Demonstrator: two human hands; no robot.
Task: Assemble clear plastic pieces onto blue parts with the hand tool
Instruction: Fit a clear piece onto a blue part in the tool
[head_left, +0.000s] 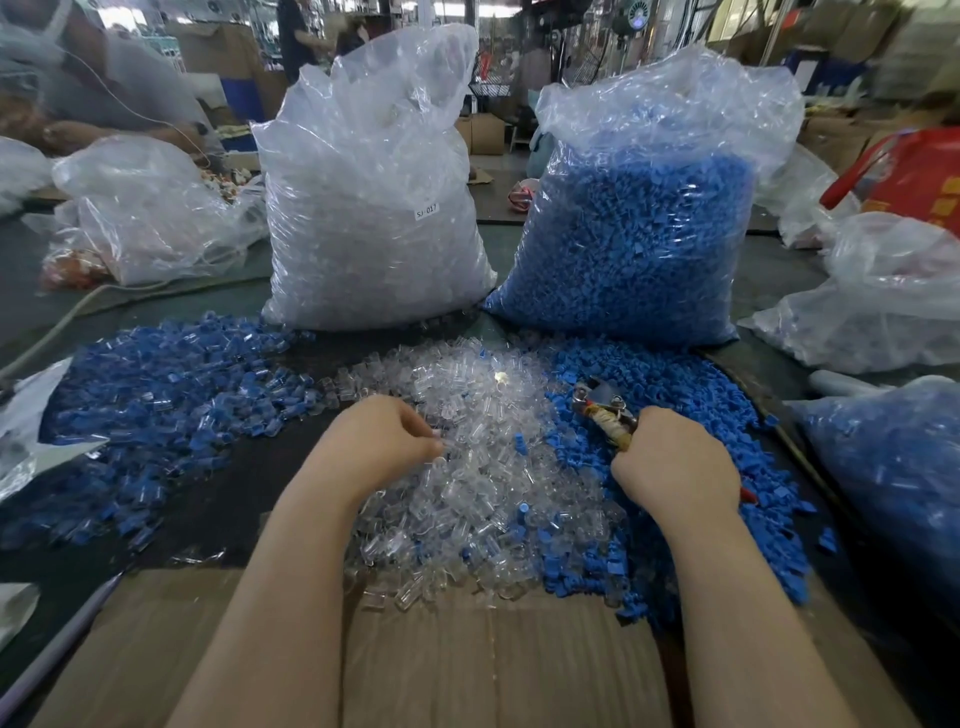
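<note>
Gripping the hand tool (605, 413) at centre right, my right hand (675, 462) points its nose at the blue parts (675, 395). At centre frame my left hand (379, 434) curls into the clear pieces (483, 467); I cannot tell whether it pinches one. Loose heaps could slide and mix; a slick piece might slip.

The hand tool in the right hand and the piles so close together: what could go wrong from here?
1. The clear pieces pile and the loose blue parts pile touch and already mix, so the left hand, its fingers curled in the clear pile, may pick a wrong piece.
2. The right hand grips the hand tool by its wrapped handle; the metal head could pinch a finger when the hands meet.
</note>
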